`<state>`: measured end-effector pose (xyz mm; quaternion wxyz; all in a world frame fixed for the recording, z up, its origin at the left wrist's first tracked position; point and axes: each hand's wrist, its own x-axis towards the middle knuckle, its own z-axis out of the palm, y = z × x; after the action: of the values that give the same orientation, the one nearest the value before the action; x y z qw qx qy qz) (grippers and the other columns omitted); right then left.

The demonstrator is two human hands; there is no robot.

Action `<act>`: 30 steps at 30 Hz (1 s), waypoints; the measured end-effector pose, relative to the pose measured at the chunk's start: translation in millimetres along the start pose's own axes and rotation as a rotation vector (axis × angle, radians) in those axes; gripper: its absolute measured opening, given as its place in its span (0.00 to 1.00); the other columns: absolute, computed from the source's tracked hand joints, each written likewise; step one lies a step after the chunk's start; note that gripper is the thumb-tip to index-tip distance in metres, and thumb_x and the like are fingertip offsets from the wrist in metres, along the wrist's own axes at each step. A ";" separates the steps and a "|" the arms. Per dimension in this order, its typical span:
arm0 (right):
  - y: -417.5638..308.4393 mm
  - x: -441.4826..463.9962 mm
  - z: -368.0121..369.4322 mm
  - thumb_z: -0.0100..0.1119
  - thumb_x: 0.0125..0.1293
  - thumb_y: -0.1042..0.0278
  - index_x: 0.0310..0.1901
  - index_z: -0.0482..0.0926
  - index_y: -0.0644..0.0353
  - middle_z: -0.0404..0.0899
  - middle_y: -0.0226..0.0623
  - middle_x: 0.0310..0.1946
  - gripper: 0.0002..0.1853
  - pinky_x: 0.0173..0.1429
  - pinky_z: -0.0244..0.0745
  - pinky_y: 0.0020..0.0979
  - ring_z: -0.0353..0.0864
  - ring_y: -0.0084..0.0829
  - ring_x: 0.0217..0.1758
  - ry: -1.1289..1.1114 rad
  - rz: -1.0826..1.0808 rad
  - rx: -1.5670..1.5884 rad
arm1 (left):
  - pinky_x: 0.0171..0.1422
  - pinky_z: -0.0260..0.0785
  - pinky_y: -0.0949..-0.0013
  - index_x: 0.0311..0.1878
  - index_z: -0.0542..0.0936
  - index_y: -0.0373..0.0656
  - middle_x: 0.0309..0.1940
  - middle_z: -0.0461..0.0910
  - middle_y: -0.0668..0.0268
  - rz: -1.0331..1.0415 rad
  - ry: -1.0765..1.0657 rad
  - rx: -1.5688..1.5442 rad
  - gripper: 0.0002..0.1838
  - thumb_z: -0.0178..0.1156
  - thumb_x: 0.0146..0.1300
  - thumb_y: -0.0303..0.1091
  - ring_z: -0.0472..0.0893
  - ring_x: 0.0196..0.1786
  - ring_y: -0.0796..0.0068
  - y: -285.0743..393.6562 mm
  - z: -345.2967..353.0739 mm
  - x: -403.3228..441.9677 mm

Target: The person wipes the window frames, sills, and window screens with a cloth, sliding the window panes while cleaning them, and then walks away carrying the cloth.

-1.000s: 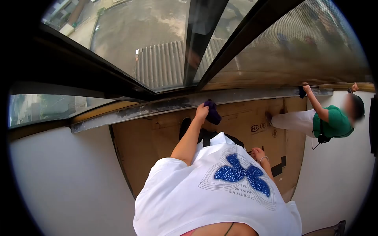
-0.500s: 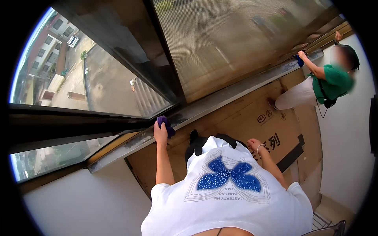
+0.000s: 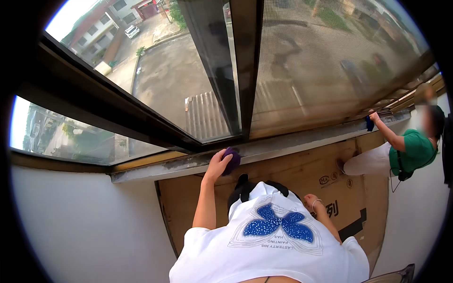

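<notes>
My left hand [image 3: 217, 166] is closed around a crumpled purple cloth [image 3: 231, 161], at the front edge of the grey window sill [image 3: 264, 151]. Part of the cloth bulges out to the right of my fingers. Lower and to the right, my right hand [image 3: 311, 201] hangs beside my white shirt [image 3: 207, 254], its fingers loosely bent and no object visible in them. A bracelet circles that wrist. Above the sill stand dark-framed window panes [image 3: 165, 70], with a mesh screen [image 3: 302, 75] on the right.
At the right, another person in a green top [image 3: 417, 146] holds a dark blue cloth [image 3: 370, 123] at the sill's far end. Printed cardboard [image 3: 302, 172] covers the surface below the sill. White walls [image 3: 94, 212] flank it on both sides.
The camera view has swung about. My left hand, still gripping the purple cloth, has shifted leftward along the sill since the earliest frame. My right hand stays low by my side.
</notes>
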<state>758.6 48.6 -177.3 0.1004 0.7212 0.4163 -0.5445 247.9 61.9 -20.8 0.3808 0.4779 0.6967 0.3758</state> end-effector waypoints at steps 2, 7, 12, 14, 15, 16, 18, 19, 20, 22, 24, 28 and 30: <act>-28.1 -5.1 -7.3 0.51 0.68 0.64 0.46 0.79 0.60 0.82 0.34 0.35 0.12 0.39 0.75 0.27 0.80 0.26 0.35 0.028 -0.139 -0.013 | 0.45 0.68 0.55 0.42 0.78 0.37 0.32 0.78 0.48 -0.015 0.051 0.136 0.15 0.58 0.60 0.40 0.76 0.39 0.48 8.6 -7.6 -5.9; -182.7 -82.5 -4.0 0.54 0.68 0.64 0.52 0.76 0.60 0.81 0.33 0.41 0.14 0.46 0.75 0.26 0.80 0.24 0.42 0.051 -0.723 0.018 | 0.43 0.68 0.58 0.40 0.77 0.37 0.32 0.78 0.49 -0.035 -0.069 0.128 0.14 0.58 0.62 0.40 0.77 0.38 0.49 46.9 15.3 -17.8; -255.1 -133.2 16.7 0.53 0.67 0.63 0.50 0.77 0.60 0.79 0.41 0.47 0.14 0.52 0.73 0.30 0.79 0.36 0.48 -0.063 -1.048 -0.018 | 0.49 0.69 0.65 0.48 0.74 0.38 0.35 0.79 0.54 0.068 -0.045 -0.080 0.14 0.59 0.62 0.34 0.79 0.42 0.56 110.9 20.7 -22.6; -252.0 -138.8 16.9 0.53 0.67 0.63 0.50 0.77 0.60 0.79 0.41 0.47 0.14 0.53 0.73 0.31 0.78 0.38 0.49 -0.094 -1.009 -0.092 | 0.49 0.69 0.65 0.48 0.75 0.39 0.38 0.78 0.57 0.332 0.102 -0.070 0.14 0.61 0.59 0.28 0.77 0.42 0.58 144.6 3.0 -20.8; -247.6 -140.2 17.5 0.52 0.67 0.63 0.50 0.77 0.60 0.79 0.42 0.48 0.14 0.54 0.73 0.32 0.78 0.40 0.50 -0.127 -0.964 -0.169 | 0.48 0.69 0.64 0.47 0.76 0.38 0.37 0.79 0.58 0.494 0.203 0.014 0.15 0.62 0.56 0.25 0.76 0.40 0.58 174.9 -15.4 -20.3; -237.3 -130.6 19.4 0.51 0.67 0.62 0.50 0.77 0.59 0.80 0.42 0.47 0.15 0.54 0.73 0.33 0.79 0.39 0.49 -0.127 -0.930 -0.192 | 0.45 0.68 0.64 0.45 0.77 0.38 0.37 0.80 0.59 0.628 0.363 0.097 0.15 0.63 0.52 0.23 0.76 0.38 0.58 204.3 -30.6 -21.7; -222.5 -120.1 17.0 0.51 0.67 0.61 0.50 0.78 0.59 0.80 0.43 0.47 0.15 0.54 0.73 0.33 0.79 0.40 0.49 -0.130 -0.838 -0.235 | 0.43 0.66 0.67 0.43 0.80 0.43 0.35 0.80 0.63 0.963 0.669 0.257 0.17 0.67 0.48 0.25 0.75 0.35 0.63 250.3 -57.0 -12.3; -212.7 -117.7 16.9 0.51 0.67 0.61 0.50 0.78 0.59 0.80 0.43 0.47 0.15 0.54 0.73 0.33 0.79 0.40 0.49 -0.130 -0.748 -0.274 | 0.42 0.65 0.68 0.43 0.81 0.46 0.35 0.80 0.64 1.107 0.801 0.361 0.17 0.68 0.46 0.27 0.74 0.34 0.65 274.5 -67.2 -6.8; -204.2 -114.6 15.7 0.52 0.68 0.61 0.50 0.78 0.59 0.82 0.39 0.42 0.15 0.49 0.74 0.30 0.80 0.32 0.44 -0.139 -0.718 -0.241 | 0.41 0.64 0.68 0.42 0.81 0.47 0.34 0.79 0.65 1.198 0.897 0.472 0.17 0.68 0.46 0.28 0.74 0.34 0.66 293.3 -74.2 3.9; -187.9 -104.1 14.4 0.52 0.68 0.61 0.51 0.78 0.59 0.82 0.39 0.42 0.15 0.49 0.74 0.30 0.80 0.31 0.43 -0.134 -0.710 -0.237 | 0.41 0.63 0.68 0.41 0.81 0.51 0.35 0.78 0.67 1.289 0.993 0.601 0.16 0.68 0.46 0.30 0.73 0.35 0.67 302.5 -76.1 40.3; -181.5 -99.2 11.6 0.52 0.68 0.61 0.51 0.77 0.59 0.82 0.38 0.42 0.15 0.49 0.74 0.30 0.80 0.30 0.43 -0.102 -0.703 -0.217 | 0.43 0.63 0.67 0.40 0.81 0.53 0.37 0.76 0.68 1.332 1.069 0.522 0.13 0.66 0.48 0.31 0.72 0.38 0.68 292.0 -66.0 72.8; -162.0 -93.7 15.1 0.52 0.68 0.62 0.51 0.77 0.59 0.82 0.38 0.41 0.15 0.49 0.74 0.29 0.80 0.29 0.43 -0.056 -0.668 -0.150 | 0.47 0.64 0.66 0.38 0.80 0.54 0.38 0.74 0.70 1.235 1.113 0.622 0.11 0.64 0.50 0.30 0.71 0.41 0.68 226.3 -24.2 78.8; -159.6 -95.0 13.4 0.52 0.69 0.62 0.50 0.78 0.59 0.82 0.37 0.42 0.14 0.49 0.74 0.29 0.80 0.29 0.44 -0.038 -0.576 -0.029 | 0.50 0.65 0.66 0.38 0.80 0.55 0.39 0.74 0.70 1.185 1.038 0.674 0.11 0.63 0.51 0.30 0.71 0.43 0.68 174.7 -4.1 85.7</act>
<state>630.2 94.9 -50.7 -0.0405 0.5616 0.6097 -0.5579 288.9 188.4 121.3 -0.4082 0.6181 0.4925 0.4569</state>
